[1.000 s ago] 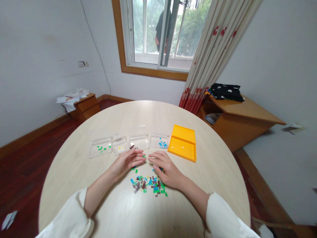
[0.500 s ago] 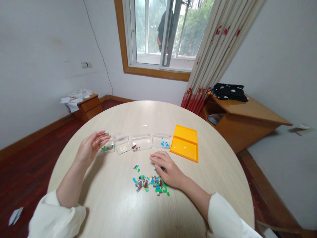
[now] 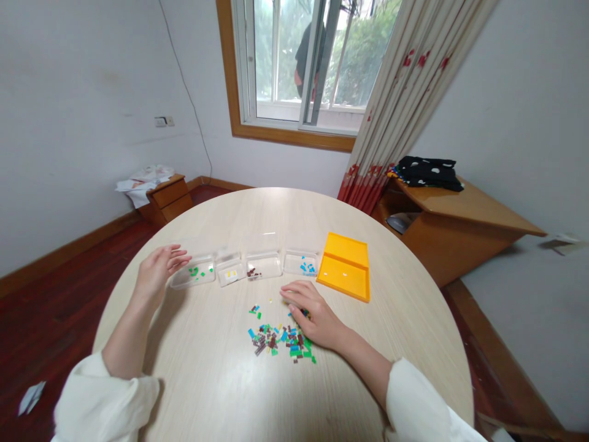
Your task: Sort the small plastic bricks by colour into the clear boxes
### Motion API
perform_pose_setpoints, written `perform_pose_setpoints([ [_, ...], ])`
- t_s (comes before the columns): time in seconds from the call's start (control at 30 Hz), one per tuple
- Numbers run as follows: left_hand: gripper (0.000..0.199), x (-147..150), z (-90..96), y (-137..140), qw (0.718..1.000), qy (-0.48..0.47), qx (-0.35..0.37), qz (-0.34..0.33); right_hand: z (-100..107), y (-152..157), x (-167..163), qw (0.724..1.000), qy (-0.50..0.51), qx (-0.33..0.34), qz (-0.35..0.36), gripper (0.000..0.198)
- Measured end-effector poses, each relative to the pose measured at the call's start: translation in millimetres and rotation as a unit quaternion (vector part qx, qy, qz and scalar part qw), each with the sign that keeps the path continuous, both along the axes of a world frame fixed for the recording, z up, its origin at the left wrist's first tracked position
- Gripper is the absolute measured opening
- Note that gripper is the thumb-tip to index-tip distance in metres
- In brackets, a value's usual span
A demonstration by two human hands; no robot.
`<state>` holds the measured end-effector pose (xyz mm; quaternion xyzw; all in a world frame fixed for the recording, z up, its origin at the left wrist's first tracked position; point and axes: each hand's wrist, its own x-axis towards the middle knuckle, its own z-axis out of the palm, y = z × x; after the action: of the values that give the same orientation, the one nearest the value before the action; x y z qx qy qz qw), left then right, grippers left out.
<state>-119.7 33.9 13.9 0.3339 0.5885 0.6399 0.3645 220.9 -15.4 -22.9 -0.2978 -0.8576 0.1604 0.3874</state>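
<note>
Left hand [image 3: 156, 269]: fingers extended, parted, between the round table's [image 3: 221, 380] left edge and the clear green-brick container [image 3: 182, 279]. Right hand [image 3: 317, 314]: curved over the toy-brick pile [image 3: 284, 336], midway between side edges; grip cannot be determined.

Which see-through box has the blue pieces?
The rightmost clear box, beside the open yellow case; the other three hold green pieces, yellow pieces and brown pieces.

Left sleeve [image 3: 105, 393]: off-white, plain, loose-cut, bunched in soft folds, with a wide, creased opening. Right sleeve [image 3: 414, 393]: matching off-white, smoother, brighter white toward the lower picture edge. Left forearm [image 3: 129, 337], right forearm [image 3: 368, 359]: bare below the sleeves. Left hand [image 3: 157, 268], right hand [image 3: 318, 314]: bare, slim-fingered.
</note>
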Motion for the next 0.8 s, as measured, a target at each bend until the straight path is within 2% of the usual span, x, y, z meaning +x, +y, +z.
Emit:
perform_pose_setpoints([
  [0.2, 0.015, 0.5, 3.4, -3.2, 1.0, 0.018, -0.006, -0.017, 0.6, -0.3, -0.8, 1.0, -0.002, 0.006, -0.001, 0.026],
  [0.43, 0.021, 12.7, 17.1, -13.2, 0.996, -0.007, -0.03, -0.089, 1.6, -2.3, -3.5, 1.0, -0.009, -0.006, 0.017, 0.022],
  [0.53, 0.028, 18.4, 20.5, -17.2, 0.985, -0.017, -0.038, -0.167, 6.1, -8.1, -8.9, 0.998, -0.047, -0.004, 0.034, 0.021],
  [0.67, 0.038, 30.1, 20.3, -21.9, 0.951, -0.025, -0.088, -0.294, 13.5, -19.6, -20.0, 0.985, -0.164, -0.013, 0.055, 0.032],
  [0.8, 0.04, 44.8, 13.9, -24.5, 0.921, -0.034, -0.121, -0.37, 15.5, -26.1, -28.7, 0.97, -0.234, -0.021, 0.061, 0.039],
])
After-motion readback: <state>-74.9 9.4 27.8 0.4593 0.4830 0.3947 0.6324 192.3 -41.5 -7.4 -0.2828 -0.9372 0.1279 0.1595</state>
